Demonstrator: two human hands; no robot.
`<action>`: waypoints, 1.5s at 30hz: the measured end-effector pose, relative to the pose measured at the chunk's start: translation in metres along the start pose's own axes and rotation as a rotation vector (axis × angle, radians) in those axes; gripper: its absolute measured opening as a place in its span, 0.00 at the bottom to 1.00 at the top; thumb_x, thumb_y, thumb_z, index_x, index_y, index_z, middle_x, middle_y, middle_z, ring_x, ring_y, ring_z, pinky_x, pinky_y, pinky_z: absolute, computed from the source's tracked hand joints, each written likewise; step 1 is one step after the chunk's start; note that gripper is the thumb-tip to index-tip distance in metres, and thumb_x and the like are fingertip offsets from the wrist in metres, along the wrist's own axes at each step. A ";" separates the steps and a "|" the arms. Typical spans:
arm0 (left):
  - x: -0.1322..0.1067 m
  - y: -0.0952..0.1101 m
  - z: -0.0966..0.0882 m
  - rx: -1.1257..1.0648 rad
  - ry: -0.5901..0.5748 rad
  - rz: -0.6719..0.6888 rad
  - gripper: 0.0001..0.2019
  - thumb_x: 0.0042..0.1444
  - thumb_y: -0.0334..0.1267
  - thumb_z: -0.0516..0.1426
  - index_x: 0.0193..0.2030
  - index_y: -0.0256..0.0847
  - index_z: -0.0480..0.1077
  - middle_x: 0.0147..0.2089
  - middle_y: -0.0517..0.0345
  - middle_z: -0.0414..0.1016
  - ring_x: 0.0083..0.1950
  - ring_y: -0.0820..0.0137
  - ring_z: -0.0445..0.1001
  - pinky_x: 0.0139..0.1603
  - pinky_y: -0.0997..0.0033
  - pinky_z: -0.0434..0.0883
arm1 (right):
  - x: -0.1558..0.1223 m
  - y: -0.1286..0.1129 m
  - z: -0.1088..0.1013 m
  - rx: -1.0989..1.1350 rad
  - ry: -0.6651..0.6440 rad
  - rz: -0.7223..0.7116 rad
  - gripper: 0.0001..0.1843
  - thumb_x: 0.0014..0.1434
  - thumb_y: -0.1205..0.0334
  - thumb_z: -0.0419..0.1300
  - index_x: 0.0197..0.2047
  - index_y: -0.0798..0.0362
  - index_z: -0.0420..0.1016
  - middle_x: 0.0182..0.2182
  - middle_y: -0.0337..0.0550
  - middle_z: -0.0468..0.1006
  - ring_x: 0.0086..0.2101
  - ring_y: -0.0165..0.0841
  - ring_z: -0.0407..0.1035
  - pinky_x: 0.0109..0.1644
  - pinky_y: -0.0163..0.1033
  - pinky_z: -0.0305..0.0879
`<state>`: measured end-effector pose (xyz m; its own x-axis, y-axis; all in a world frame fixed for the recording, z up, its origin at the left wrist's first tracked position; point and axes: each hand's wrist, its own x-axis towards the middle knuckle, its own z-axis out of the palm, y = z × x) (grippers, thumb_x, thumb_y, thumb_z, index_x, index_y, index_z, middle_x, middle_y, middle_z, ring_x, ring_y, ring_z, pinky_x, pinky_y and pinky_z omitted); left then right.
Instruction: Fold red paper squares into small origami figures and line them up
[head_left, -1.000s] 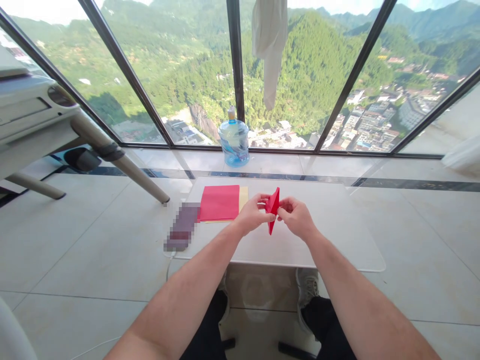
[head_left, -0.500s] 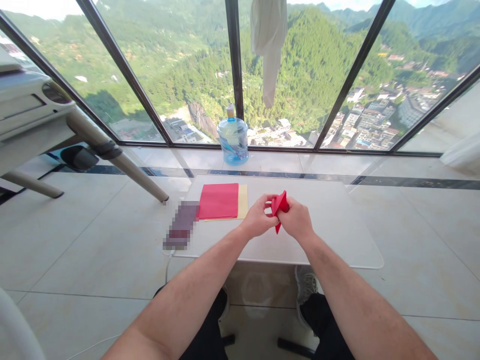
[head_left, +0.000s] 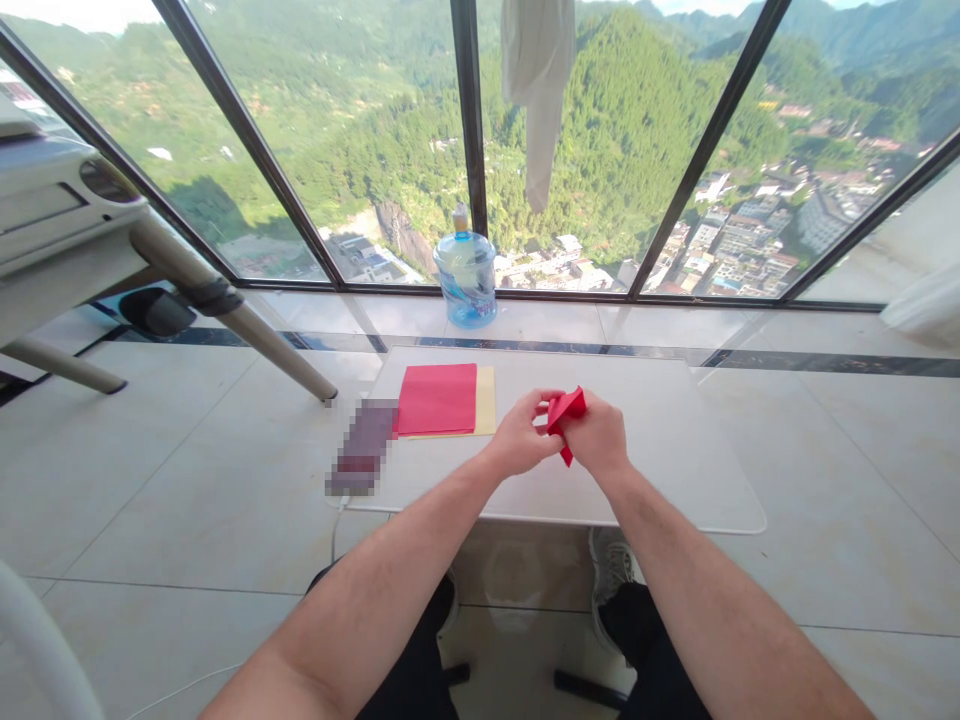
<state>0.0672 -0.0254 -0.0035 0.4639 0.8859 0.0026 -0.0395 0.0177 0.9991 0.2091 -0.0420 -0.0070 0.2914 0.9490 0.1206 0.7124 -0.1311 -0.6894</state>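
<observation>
Between my two hands is a piece of folded red paper, held just above the white low table. My left hand grips its left side with curled fingers and thumb. From the right, my right hand closes round the paper, and its fingertips are partly hidden behind it. One pointed end of the paper sticks out below the hands. To the left on the table lies a stack of red paper sheets, with yellow paper showing from under its right and lower edges.
The low table stands before my knees. A pixelated phone-like object with a white cable lies at its left edge. Beyond stands a blue water jug by the window. A larger table's leg slants in at left.
The folded red paper has turned in my hands, its top now tilting to the right and its lower point shifted slightly right. The stack stays where it was.
</observation>
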 end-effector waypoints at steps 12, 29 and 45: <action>0.004 0.003 -0.006 -0.270 0.119 -0.147 0.29 0.37 0.25 0.56 0.51 0.40 0.72 0.43 0.54 0.79 0.46 0.63 0.76 0.47 0.63 0.73 | 0.000 0.000 -0.002 0.182 -0.031 -0.098 0.07 0.58 0.59 0.58 0.34 0.47 0.78 0.28 0.39 0.81 0.28 0.35 0.71 0.33 0.38 0.62; 0.010 0.001 -0.008 -0.419 0.297 -0.297 0.25 0.45 0.22 0.59 0.53 0.35 0.74 0.45 0.47 0.81 0.39 0.67 0.79 0.43 0.65 0.77 | 0.005 0.010 0.002 0.381 -0.085 -0.020 0.24 0.53 0.62 0.56 0.52 0.51 0.82 0.29 0.40 0.83 0.24 0.32 0.71 0.30 0.37 0.68; 0.007 0.012 -0.014 -0.666 0.267 -0.283 0.25 0.48 0.23 0.55 0.56 0.30 0.70 0.38 0.47 0.80 0.36 0.68 0.78 0.41 0.67 0.75 | 0.005 0.012 -0.002 0.355 -0.036 -0.145 0.23 0.56 0.65 0.53 0.50 0.47 0.83 0.40 0.41 0.85 0.36 0.37 0.78 0.39 0.41 0.74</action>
<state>0.0577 -0.0122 0.0080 0.3096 0.8864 -0.3442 -0.5147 0.4606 0.7231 0.2206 -0.0396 -0.0135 0.1766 0.9607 0.2140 0.4773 0.1065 -0.8722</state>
